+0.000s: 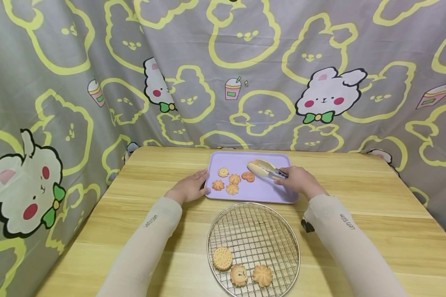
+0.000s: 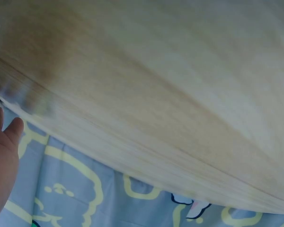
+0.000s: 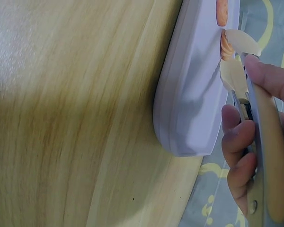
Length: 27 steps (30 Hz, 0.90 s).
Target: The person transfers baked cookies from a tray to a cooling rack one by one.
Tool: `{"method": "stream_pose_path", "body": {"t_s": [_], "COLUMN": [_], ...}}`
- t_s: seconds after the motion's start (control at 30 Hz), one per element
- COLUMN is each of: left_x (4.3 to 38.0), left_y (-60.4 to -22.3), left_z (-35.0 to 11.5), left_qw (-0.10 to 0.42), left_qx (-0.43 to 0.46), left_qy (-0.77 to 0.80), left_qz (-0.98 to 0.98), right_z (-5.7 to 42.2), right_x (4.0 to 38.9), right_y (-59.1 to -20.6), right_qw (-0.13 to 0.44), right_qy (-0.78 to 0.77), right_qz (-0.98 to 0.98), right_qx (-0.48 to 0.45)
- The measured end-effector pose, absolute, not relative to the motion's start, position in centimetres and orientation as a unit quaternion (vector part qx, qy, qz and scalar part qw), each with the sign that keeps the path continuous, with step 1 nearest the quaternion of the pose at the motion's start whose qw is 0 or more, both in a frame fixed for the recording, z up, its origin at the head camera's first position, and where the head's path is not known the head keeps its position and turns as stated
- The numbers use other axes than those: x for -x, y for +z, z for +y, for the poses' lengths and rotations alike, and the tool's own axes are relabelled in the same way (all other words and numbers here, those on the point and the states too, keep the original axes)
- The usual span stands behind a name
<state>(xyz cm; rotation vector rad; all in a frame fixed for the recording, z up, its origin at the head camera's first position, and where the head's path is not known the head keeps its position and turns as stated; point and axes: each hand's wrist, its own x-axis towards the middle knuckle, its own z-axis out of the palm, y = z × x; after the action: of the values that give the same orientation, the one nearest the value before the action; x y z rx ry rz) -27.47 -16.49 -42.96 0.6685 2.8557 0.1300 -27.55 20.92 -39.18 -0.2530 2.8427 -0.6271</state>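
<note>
My right hand [image 1: 299, 180] grips a pair of tongs [image 1: 269, 169] with pale scalloped tips, low over a purple tray [image 1: 264, 194]. In the right wrist view a ridged golden cookie [image 3: 226, 47] lies between the tong tips; whether they pinch it is hard to tell. Against the tray's left edge rests my left hand [image 1: 189, 186], fingers mostly straight. On the tray's left half are several flower-shaped cookies [image 1: 234, 179], a round cookie [image 1: 223, 172] and a pretzel-shaped one [image 1: 248, 177]. The left wrist view catches only part of the left hand [image 2: 2, 156].
A round wire rack [image 1: 254, 235] lies in front of the tray. It holds an oval dotted cookie [image 1: 222, 259], a round cookie [image 1: 239, 275] and a flower-shaped cookie [image 1: 262, 275]. A small black object [image 1: 307, 225] shows beside the right sleeve. A patterned curtain [image 1: 193, 103] hangs behind the wooden table [image 1: 152, 173].
</note>
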Motion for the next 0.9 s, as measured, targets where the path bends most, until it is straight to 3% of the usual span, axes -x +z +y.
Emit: {"method": "stream_pose_path", "body": {"t_s": [0.9], "left_x": [27.5], "left_y": [-43.0], "left_z": [-16.4], "left_qw": [0.105], "left_qx": [-0.222], "left_qy": [0.044], "left_qz": [0.968], "right_z": [22.3], "right_x": [26.9], "right_y": [-39.6], "right_qw": [0.1], "right_qy": [-0.262], "right_qz": [0.954], "right_qx": [0.103]}}
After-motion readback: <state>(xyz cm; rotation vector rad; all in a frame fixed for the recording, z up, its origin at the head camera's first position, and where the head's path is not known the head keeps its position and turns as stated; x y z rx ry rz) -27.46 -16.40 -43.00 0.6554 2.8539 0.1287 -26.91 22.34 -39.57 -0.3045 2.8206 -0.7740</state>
